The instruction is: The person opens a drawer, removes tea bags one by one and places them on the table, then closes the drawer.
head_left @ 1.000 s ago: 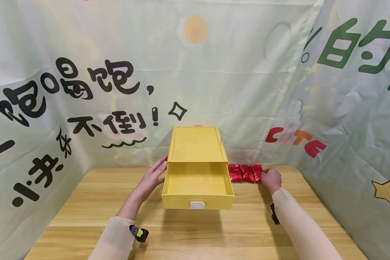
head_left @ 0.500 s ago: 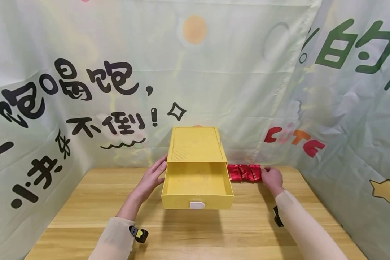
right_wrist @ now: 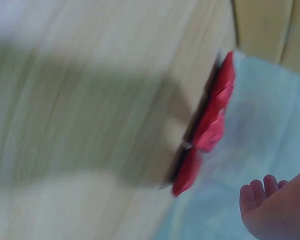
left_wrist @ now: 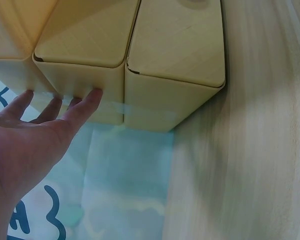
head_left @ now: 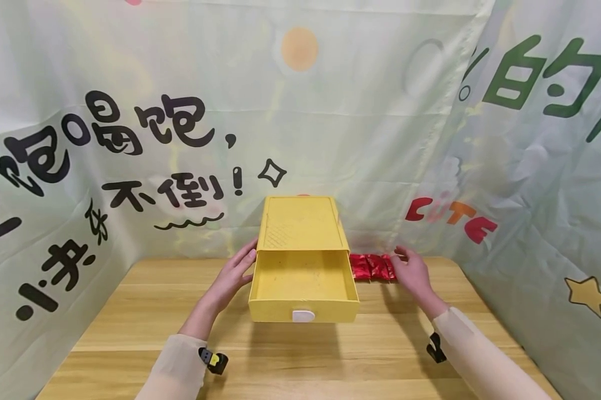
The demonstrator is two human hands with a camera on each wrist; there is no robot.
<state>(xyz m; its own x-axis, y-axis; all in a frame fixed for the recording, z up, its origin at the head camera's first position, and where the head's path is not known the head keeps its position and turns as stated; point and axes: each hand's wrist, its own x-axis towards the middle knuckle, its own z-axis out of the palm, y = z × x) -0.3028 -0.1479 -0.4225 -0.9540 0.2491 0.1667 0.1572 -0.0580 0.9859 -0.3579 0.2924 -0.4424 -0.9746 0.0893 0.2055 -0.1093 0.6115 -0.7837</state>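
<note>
A yellow stacked drawer box [head_left: 302,222] stands mid-table near the back, its top drawer [head_left: 304,311] pulled out and bare inside, with a white pull tab on the front. Straight fingers of my left hand [head_left: 232,276] touch the box's left side; in the left wrist view, the left hand [left_wrist: 35,142] has its fingertips on the upper tiers [left_wrist: 82,77]. To the right of the box lies a row of red foil packets [head_left: 372,267]. My right hand [head_left: 412,272] hovers by the row's right end, holding nothing. In the right wrist view, its fingers [right_wrist: 258,192] bend loosely, apart from the packets [right_wrist: 210,125].
The wooden table [head_left: 300,366] carries the box and packets. Printed cloth [head_left: 370,139] hangs close behind the box and along both sides. The open drawer juts out toward me above the tabletop.
My right hand has let go of the packet row's right end, lifted and shifted slightly left over it, fingers loosened. The left hand, drawer box and packets stay put.
</note>
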